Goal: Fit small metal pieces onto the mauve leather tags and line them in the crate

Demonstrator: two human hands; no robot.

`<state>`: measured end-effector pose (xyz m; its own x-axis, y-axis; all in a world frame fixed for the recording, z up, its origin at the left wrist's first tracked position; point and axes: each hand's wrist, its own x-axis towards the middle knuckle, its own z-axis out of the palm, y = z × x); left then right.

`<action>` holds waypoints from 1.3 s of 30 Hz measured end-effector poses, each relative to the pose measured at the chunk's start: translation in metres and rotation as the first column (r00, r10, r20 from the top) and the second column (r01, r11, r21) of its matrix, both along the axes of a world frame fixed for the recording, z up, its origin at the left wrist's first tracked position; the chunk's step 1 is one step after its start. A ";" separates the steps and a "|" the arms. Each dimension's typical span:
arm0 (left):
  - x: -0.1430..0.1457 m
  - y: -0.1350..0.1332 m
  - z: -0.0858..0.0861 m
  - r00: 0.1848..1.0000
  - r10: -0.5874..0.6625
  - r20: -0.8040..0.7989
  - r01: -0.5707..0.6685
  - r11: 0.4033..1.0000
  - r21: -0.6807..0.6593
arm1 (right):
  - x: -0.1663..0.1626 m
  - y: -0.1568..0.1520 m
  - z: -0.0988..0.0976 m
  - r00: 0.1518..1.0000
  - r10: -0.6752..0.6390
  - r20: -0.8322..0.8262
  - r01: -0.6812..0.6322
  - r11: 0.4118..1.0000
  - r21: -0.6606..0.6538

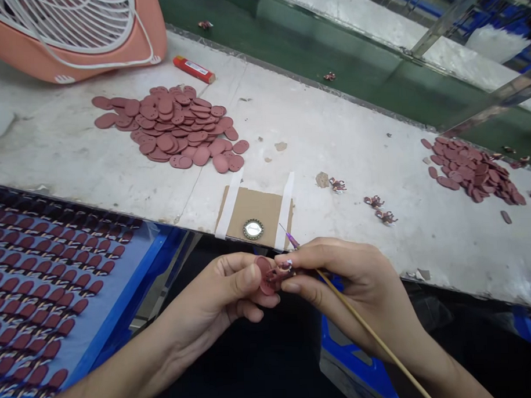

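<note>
My left hand [238, 287] is closed, pinching a dull red oval disc [263, 269] between thumb and fingers. In my right hand [347, 283], thumb and forefinger grip a small brown-and-white figurine [280, 273], which touches or nearly touches the disc's face. The same hand also keeps hold of a thin wooden stick [375, 337]; a purple tip with a fine needle [292, 238] shows beyond the forefinger. Just past the hands, a bottle cap [253, 228] with something whitish inside sits on a cardboard piece [254, 202] taped at the table edge.
A large heap of red discs [180, 126] lies on the table, with a smaller heap [473, 168] at right. Loose figurines [374, 202] lie between. A fan [150, 29] and red box [194, 69] stand behind. At left is a blue tray [121, 308] of assembled pieces; beyond runs a green belt [286, 47].
</note>
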<state>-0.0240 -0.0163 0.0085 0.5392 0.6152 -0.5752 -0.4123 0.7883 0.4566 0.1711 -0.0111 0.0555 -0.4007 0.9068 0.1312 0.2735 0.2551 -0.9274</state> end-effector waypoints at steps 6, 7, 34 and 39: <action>-0.001 -0.001 0.000 1.000 0.005 -0.007 -0.005 1.000 -0.015 | 0.000 0.002 0.001 0.999 0.015 0.047 -0.015 1.000 0.010; -0.001 -0.001 -0.001 1.000 0.002 -0.004 -0.002 1.000 -0.009 | 0.000 0.002 0.002 0.998 0.020 0.053 -0.021 1.000 0.011; 0.002 -0.003 -0.006 0.997 0.038 0.068 -0.033 0.996 -0.077 | -0.001 0.003 0.006 0.994 0.064 0.094 -0.058 0.996 -0.061; 0.002 -0.002 -0.002 0.996 0.053 0.067 -0.045 0.993 -0.107 | -0.001 0.002 0.009 0.991 0.070 0.116 -0.062 0.996 -0.070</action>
